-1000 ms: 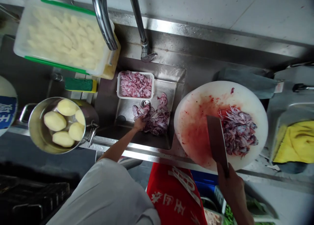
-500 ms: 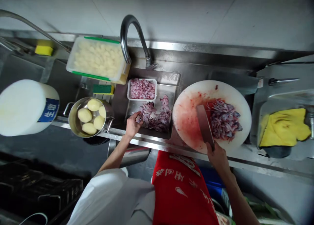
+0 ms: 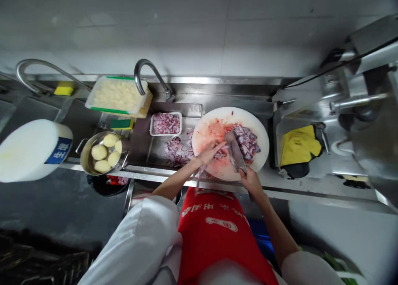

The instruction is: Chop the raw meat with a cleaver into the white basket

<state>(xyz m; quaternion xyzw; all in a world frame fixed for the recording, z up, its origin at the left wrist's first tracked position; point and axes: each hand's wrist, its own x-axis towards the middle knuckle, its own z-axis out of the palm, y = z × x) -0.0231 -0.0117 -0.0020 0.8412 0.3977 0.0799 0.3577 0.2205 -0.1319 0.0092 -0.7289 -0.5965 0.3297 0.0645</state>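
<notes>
Seen from above, two bare hands work over one round white cutting board (image 3: 203, 131) on a steel tabletop (image 3: 280, 185). The right hand (image 3: 248, 179) is closed around the handle of one cleaver (image 3: 235, 152), its broad blade tilted over the board. The left hand (image 3: 211, 153) reaches over the board's left part, fingers extended toward the blade and meat pieces at the fingertips; blur hides whether it grips any.

The purplish meat lies in three main groups, its pieces too tangled to count: one pile (image 3: 247, 142) on the board, right of the blade; one portion (image 3: 166, 123) in a white basket (image 3: 151, 131); and one loose heap (image 3: 178, 151) in the sink (image 3: 152, 152), beside the basket. Red stains mark the board.

Left of the sink, one steel pot (image 3: 87, 163) holds five pale potatoes (image 3: 98, 152). Behind it are two sponges, one green and yellow (image 3: 121, 124), one plain yellow (image 3: 64, 88), and one clear box (image 3: 116, 95) of pale pieces with two green clips. One arched faucet (image 3: 152, 69) stands behind the sink. One white tub (image 3: 27, 150) with a blue label is at far left; one yellow cloth (image 3: 300, 144) is at right.
</notes>
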